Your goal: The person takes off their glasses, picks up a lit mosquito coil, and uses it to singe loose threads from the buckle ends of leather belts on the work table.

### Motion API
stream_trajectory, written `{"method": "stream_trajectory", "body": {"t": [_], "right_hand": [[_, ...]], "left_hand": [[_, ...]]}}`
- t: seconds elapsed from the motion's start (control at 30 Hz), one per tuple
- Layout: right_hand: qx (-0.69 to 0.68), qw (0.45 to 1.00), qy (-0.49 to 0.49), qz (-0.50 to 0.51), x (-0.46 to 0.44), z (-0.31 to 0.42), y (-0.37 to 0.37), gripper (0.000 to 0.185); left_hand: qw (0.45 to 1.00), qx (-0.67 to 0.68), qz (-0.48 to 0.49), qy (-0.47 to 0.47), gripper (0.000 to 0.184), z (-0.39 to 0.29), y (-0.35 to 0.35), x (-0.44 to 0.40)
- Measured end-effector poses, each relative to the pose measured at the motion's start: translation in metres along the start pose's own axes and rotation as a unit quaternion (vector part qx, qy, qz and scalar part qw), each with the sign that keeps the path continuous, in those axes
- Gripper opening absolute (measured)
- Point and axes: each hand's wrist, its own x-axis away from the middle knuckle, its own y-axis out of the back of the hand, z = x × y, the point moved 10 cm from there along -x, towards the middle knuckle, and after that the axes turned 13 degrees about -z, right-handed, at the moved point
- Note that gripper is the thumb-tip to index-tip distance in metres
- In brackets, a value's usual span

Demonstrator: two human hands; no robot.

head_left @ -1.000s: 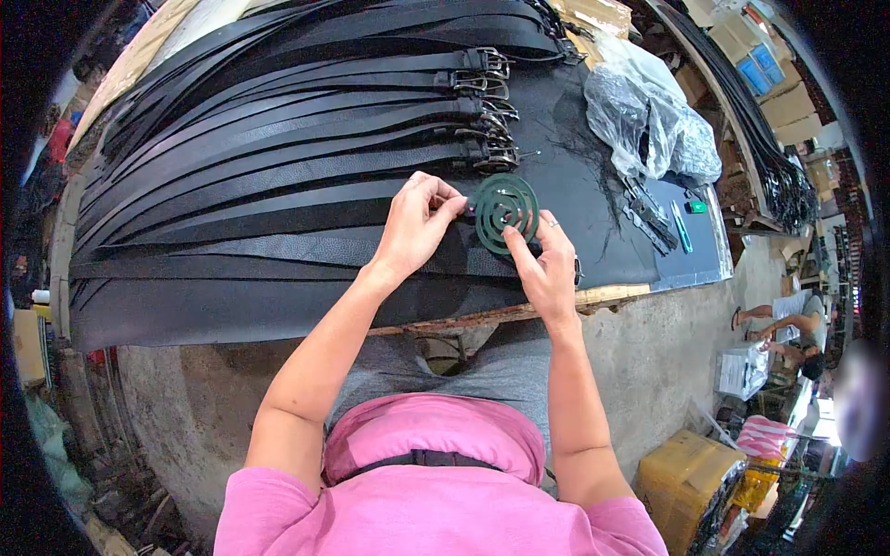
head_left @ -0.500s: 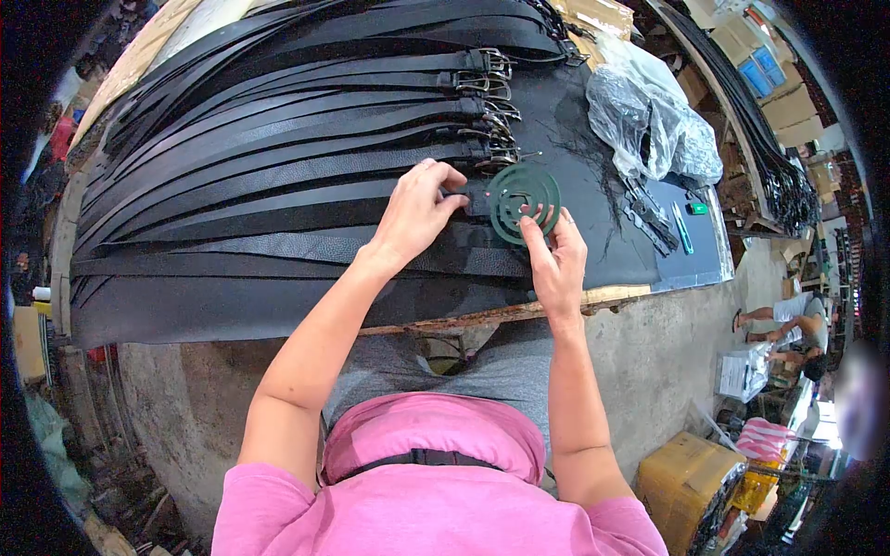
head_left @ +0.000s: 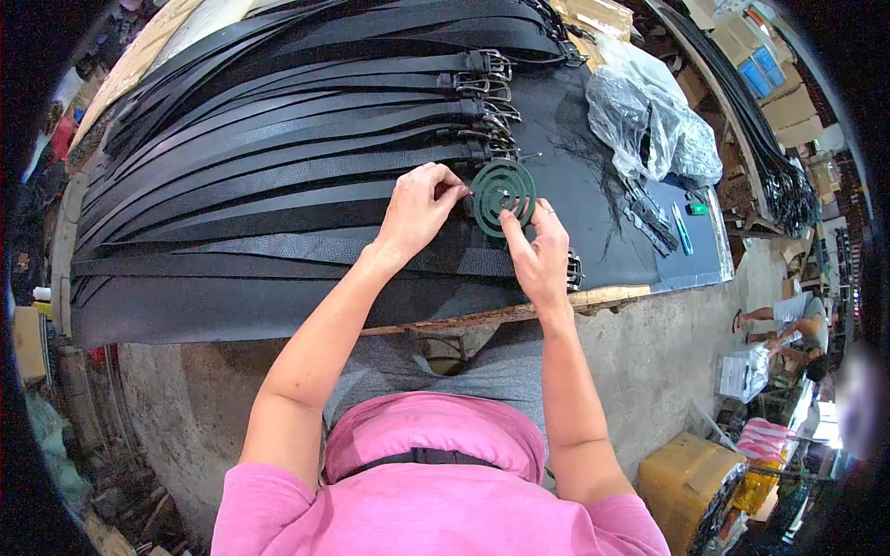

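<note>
Green mosquito coil (head_left: 501,185) held above the table (head_left: 612,295), belt buckles (head_left: 502,144) at its twelve o'clock.
The right hand (head_left: 540,250) pinches its five-o'clock side; the left hand (head_left: 415,206) is at nine — whether pinching anything, unclear. Likely light, stiff, brittle — best gripped across several rings.

Pink short-sleeved shirt (head_left: 436,519), black waist strap (head_left: 432,456), grey trousers (head_left: 501,371)

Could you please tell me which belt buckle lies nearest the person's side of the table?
The buckle beside the right hand; the other buckles lie farther back.
</note>
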Motion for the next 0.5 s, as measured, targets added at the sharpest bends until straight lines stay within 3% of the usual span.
{"method": "stream_trajectory", "body": {"t": [0.5], "right_hand": [[-0.006,1.0,-0.009,-0.026,0.001,0.003,0.017,0.012]], "left_hand": [[1.0,-0.009,-0.001,0.0,0.019,0.015,-0.002,0.002]]}}
